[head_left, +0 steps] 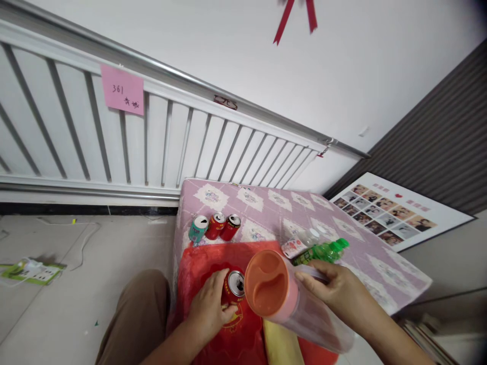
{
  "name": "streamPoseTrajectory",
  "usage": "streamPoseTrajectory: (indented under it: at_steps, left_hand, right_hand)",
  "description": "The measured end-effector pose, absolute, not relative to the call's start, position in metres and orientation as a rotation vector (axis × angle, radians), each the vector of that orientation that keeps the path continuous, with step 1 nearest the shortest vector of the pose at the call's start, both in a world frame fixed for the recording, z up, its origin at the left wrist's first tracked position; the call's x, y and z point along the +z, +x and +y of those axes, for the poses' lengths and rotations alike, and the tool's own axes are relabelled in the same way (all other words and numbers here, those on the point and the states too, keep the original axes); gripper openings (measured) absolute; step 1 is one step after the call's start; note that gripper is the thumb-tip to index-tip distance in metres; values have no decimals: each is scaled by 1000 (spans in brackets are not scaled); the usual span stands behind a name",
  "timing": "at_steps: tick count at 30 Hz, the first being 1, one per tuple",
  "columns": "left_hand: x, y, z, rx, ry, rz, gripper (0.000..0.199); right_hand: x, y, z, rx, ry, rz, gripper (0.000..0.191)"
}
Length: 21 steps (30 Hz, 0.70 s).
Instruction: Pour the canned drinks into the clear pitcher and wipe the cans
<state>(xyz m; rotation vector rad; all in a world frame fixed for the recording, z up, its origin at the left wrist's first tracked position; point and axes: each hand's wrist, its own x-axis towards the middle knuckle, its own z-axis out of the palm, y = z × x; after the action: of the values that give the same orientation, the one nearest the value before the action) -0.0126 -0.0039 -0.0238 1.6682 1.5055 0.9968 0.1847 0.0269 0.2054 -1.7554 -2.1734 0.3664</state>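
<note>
My left hand [209,306] is wrapped round an opened red soda can [229,294], its top facing up toward me. By its handle, my right hand [338,289] grips a clear plastic pitcher [312,319] with an orange lid [267,284]. The pitcher is tilted, its lid end beside the can's rim; whether they touch I cannot tell. Under both hands lies a red cloth [194,258] with a red tray [224,344] on it. Something yellow [281,344] lies below the pitcher, partly hidden.
A teal can [198,229] and two red cans [216,225] stand at the back left of the patterned tablecloth [262,203]. Several bottles, some with green caps [338,245], lie to the right. Behind are a white radiator [205,137] and a leaning photo board [391,213].
</note>
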Motion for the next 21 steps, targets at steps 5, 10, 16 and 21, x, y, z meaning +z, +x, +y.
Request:
streamPoseTrajectory:
  at_steps: [5,10,16,21]
  left_hand:
    - [-24,-13,-4,1005,1673,1507,76]
    - [-23,-13,-4,1005,1673,1508,76]
    - [-21,-13,-5,1002,1672,1513,75]
    - [-21,-13,-5,1001,1681,1514,76]
  right_hand:
    - [206,185,27,361,-1784,-2182,24]
    - [204,186,28,395,-1794,-2211,28]
    - [202,188,28,368,-1871,-2238,33]
    - [203,187,28,358,-1857,-2244,31]
